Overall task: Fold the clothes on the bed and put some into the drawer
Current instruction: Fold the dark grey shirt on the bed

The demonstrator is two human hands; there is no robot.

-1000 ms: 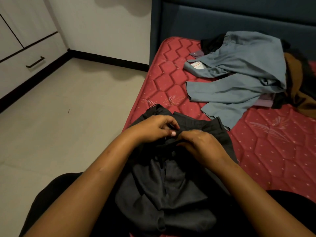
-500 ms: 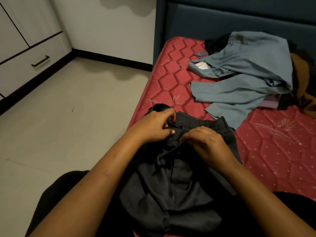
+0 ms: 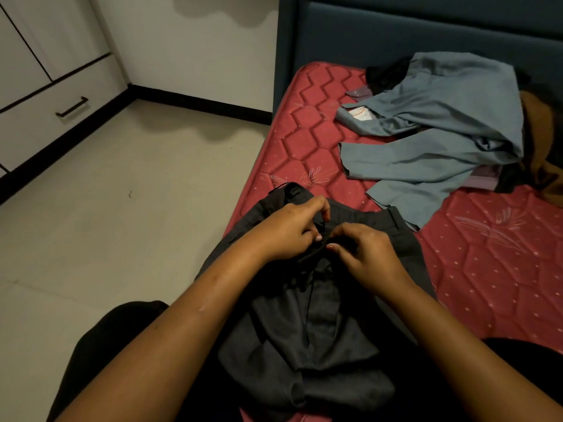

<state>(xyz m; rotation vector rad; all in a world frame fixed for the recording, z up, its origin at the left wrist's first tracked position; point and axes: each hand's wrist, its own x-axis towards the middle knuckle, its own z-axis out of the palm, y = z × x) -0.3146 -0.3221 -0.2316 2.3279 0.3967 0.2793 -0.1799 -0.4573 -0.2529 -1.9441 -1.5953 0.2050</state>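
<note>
Dark grey trousers [image 3: 316, 324] lie crumpled at near edge of red mattress [image 3: 487, 269], partly over person's lap. Left hand [image 3: 289, 233] and right hand [image 3: 365, 254], close together, each pinch waistband fabric w/ curled fingers. Farther back: blue-grey shirt [image 3: 441, 126] atop heap of other clothes. Far left: closed drawer [image 3: 54, 117] in white cabinet.

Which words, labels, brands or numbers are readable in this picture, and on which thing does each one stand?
No text can be read.
The white label inside the collar of the blue-grey shirt: small marks, too blurred to read.
On the dark grey trousers, the red mattress and the drawer: no writing visible.
</note>
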